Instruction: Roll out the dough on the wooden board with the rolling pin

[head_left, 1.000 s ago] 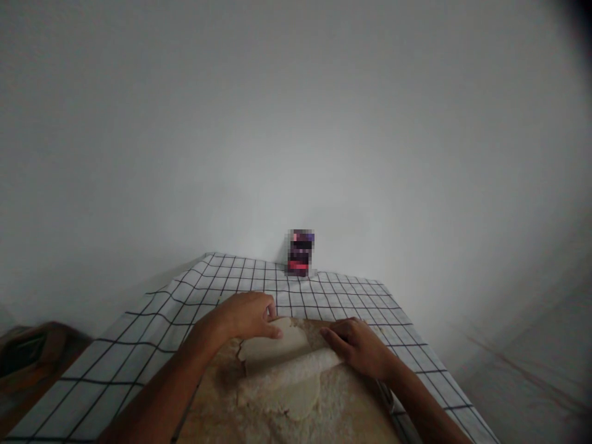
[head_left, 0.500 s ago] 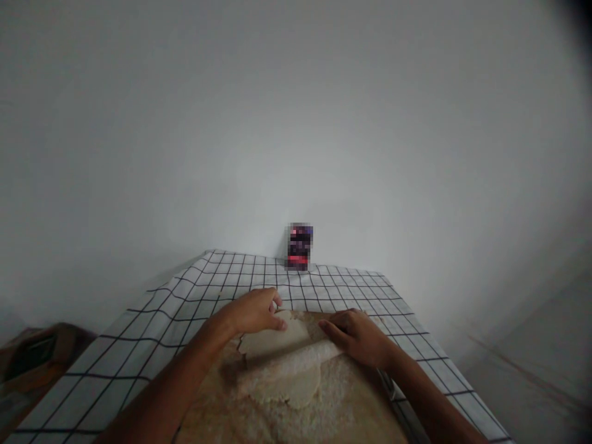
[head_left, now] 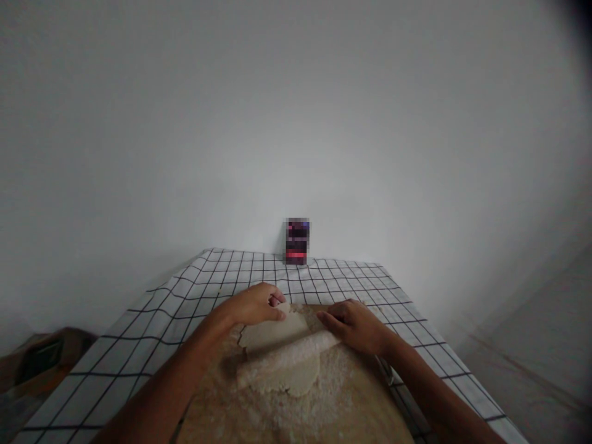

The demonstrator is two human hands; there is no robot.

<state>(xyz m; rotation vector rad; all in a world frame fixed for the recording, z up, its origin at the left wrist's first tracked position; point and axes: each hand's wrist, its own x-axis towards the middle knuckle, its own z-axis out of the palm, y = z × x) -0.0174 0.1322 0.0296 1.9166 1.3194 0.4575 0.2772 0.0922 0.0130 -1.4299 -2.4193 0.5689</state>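
Note:
A flat, ragged-edged sheet of dough (head_left: 272, 333) lies on a floured wooden board (head_left: 351, 401). Across it, at a slant, rests a flour-dusted rolling pin (head_left: 291, 356), with dough showing on both its far and near sides. My left hand (head_left: 259, 305) is at the far edge of the sheet, thumb and fingers closed on the dough's rim. At the pin's right end, my right hand (head_left: 358, 324) is wrapped round it, fingers curled. The pin's right tip is hidden under that hand.
The board sits on a table with a white-and-black checked cloth (head_left: 176, 308). A blurred-out upright dark and red object (head_left: 296, 242) leans at the back against a pale wall (head_left: 296, 123). Down at the left is a box (head_left: 50, 357) with dark contents.
My left thumb and fingers have closed on the far edge of the dough, where they were apart before. My right hand stays on the rolling pin, which has hardly moved.

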